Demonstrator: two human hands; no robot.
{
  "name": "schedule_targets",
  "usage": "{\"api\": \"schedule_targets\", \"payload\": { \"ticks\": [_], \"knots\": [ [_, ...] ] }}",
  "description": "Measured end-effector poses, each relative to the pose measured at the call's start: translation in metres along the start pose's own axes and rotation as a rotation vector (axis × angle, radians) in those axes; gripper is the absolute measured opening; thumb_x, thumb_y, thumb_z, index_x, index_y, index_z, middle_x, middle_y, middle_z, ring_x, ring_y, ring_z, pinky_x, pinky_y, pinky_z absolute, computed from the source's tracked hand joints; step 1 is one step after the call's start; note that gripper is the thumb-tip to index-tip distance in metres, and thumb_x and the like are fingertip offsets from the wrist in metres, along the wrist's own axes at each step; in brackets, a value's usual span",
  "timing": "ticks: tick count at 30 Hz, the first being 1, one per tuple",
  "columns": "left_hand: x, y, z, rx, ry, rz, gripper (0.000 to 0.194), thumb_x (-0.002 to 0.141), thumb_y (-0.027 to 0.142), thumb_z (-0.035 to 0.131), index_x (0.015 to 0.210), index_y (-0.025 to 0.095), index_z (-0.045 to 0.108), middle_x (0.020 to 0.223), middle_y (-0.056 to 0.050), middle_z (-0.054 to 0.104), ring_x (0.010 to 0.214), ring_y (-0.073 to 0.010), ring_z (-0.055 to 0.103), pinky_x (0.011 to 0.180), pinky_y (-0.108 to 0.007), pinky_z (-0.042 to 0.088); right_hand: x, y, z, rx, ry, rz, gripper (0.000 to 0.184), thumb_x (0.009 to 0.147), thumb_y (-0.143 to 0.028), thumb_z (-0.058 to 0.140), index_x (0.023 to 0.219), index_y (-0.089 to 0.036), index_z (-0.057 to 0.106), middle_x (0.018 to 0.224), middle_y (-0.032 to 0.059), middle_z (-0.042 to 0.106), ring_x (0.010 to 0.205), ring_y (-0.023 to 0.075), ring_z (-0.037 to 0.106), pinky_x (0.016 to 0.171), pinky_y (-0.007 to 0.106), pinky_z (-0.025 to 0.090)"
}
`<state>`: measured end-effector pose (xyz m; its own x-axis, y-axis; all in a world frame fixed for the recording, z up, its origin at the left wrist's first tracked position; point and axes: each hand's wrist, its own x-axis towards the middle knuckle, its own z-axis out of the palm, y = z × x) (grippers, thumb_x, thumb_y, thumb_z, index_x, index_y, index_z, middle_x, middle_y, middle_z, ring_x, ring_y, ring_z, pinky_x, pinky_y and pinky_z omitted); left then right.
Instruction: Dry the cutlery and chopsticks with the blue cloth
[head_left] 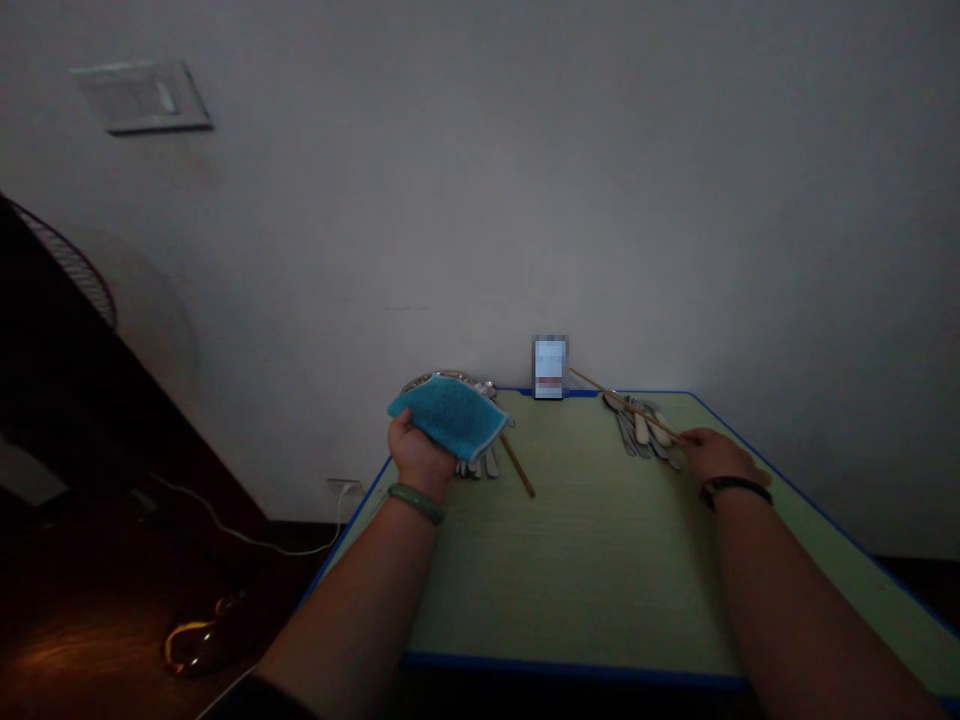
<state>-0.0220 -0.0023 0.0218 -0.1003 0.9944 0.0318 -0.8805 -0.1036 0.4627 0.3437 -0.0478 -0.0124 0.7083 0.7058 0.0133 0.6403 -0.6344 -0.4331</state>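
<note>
A blue cloth (454,415) lies across my left hand (420,450), its thumb pressed over the near edge. Behind and below the cloth, pieces of cutlery (491,463) and the rim of a round metal dish show in part. One brown chopstick (517,465) rests on the table beside them. My right hand (716,458) pinches the near end of another thin chopstick (622,402), which points up and left toward the wall. Under that chopstick is a pile of spoons and other cutlery (630,435), some with pale handles.
The pale green table (592,570) has a blue edge and stands against a grey wall. A lit phone (550,368) leans upright at its back. A white cable (247,542) runs to a wall socket (345,488) at left, near a fan (71,260).
</note>
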Motion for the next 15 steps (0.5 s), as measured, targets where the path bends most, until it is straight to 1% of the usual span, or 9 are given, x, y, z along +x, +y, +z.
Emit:
{"api": "schedule_targets", "payload": {
  "ticks": [6,9,13,15],
  "knots": [
    [0.000,0.001,-0.001,0.001,0.003,-0.003,0.039,0.079,0.036,0.044,0.097,0.016,0.072,0.096,-0.012,0.075,0.099,-0.0313,0.068,0.093,-0.052,0.049,0.008,0.011,0.006,-0.006,-0.039,0.091,0.036,0.084,-0.039,0.049,0.114,-0.033,0.070,0.127,0.0096,0.065,0.118,0.0369,0.057,0.094,0.058,0.040],
    [0.001,0.001,-0.001,0.003,0.004,-0.011,0.038,0.078,0.036,0.044,0.097,0.018,0.072,0.095,-0.011,0.075,0.094,-0.0295,0.070,0.092,-0.051,0.050,0.014,0.017,0.010,0.001,-0.046,0.129,0.037,0.083,-0.041,0.049,0.114,-0.034,0.069,0.127,0.0103,0.065,0.118,0.0377,0.056,0.093,0.059,0.040],
    [0.000,0.000,0.001,-0.001,0.013,-0.017,0.039,0.077,0.037,0.046,0.099,0.018,0.072,0.095,-0.010,0.075,0.095,-0.0302,0.070,0.092,-0.051,0.050,0.019,0.024,0.013,0.000,-0.032,0.142,0.038,0.081,-0.042,0.051,0.114,-0.033,0.069,0.129,0.0117,0.064,0.117,0.0393,0.056,0.091,0.061,0.040],
    [-0.001,0.000,0.002,-0.004,0.014,-0.020,0.039,0.077,0.037,0.045,0.098,0.018,0.072,0.095,-0.010,0.075,0.096,-0.0310,0.069,0.092,-0.052,0.050,0.020,0.026,0.012,-0.007,-0.015,0.147,0.037,0.080,-0.041,0.052,0.111,-0.033,0.071,0.127,0.0141,0.065,0.116,0.0401,0.057,0.088,0.061,0.041]
  ]
}}
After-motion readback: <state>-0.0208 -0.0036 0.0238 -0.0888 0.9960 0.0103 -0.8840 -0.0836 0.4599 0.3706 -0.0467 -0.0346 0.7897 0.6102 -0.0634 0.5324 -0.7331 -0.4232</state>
